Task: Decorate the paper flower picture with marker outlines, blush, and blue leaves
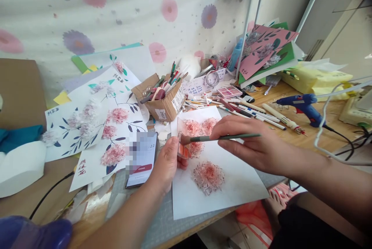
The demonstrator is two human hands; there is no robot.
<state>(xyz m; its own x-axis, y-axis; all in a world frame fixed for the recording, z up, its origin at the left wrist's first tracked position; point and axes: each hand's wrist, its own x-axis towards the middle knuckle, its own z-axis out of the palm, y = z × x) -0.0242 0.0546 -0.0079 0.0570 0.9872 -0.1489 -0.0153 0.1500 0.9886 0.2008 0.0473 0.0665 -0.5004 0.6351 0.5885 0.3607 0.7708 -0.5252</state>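
Note:
My left hand [170, 160] is closed around a small palette of orange-red colour pans [183, 150], held over the left edge of a white paper sheet [238, 198]. In my right hand [244, 136], fingers pinch a green-handled makeup brush [203, 139]. The brush's brown bristle head points left and meets the upper edge of the palette. Beneath both hands, the sheet carries several pink-red ruffled flowers; the nearest flower [209, 177] has dark-tipped petals. Part of the upper flowers is hidden behind my hands and the palette.
A phone [142, 160] lies left of my left hand, beside finished flower pictures [87, 121]. Behind stands a cardboard box [164, 103] of brushes and pens. Loose pens [250, 111], a pink palette [229, 91] and a blue glue gun [302, 105] with its cord lie to the right.

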